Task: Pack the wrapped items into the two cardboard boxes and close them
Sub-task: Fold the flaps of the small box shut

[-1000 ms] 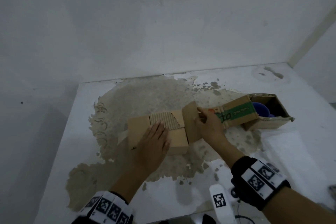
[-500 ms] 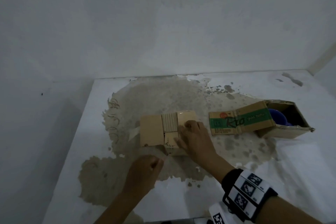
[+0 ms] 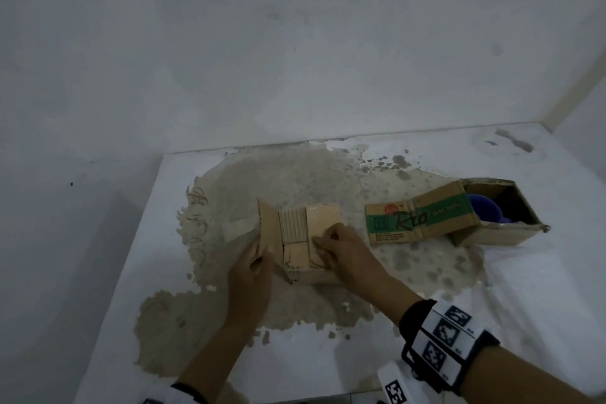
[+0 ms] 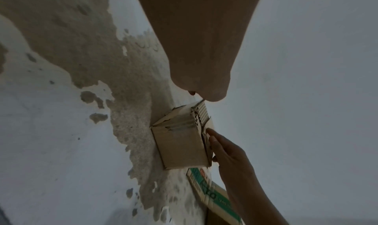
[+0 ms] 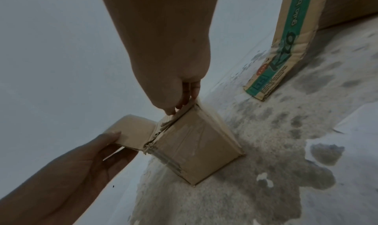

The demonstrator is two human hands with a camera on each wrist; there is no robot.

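A small plain cardboard box [image 3: 328,218] [image 4: 180,147] [image 5: 196,147] sits mid-table. Its left flap [image 3: 269,229] [image 5: 132,131] stands raised, and my left hand [image 3: 254,267] [image 5: 92,155] pinches that flap at its near edge. My right hand [image 3: 334,246] [image 5: 180,82] presses its fingertips on the folded top flaps. The box's contents are hidden. To the right lies a second cardboard box [image 3: 426,220] [image 5: 286,42] with green print, its mouth open and a blue item [image 3: 480,210] inside.
A loose strip of tape [image 3: 236,228] sticks out left of the small box. The white table [image 3: 541,289] has a large peeled brown patch [image 3: 278,180]. Walls close the back and right; the table's left edge drops off. A white tagged device [image 3: 396,384] sits at the near edge.
My left hand, which was curled in front of the box, has moved up, taken the left flap and lifted it. My right hand has stayed pressing on the top.
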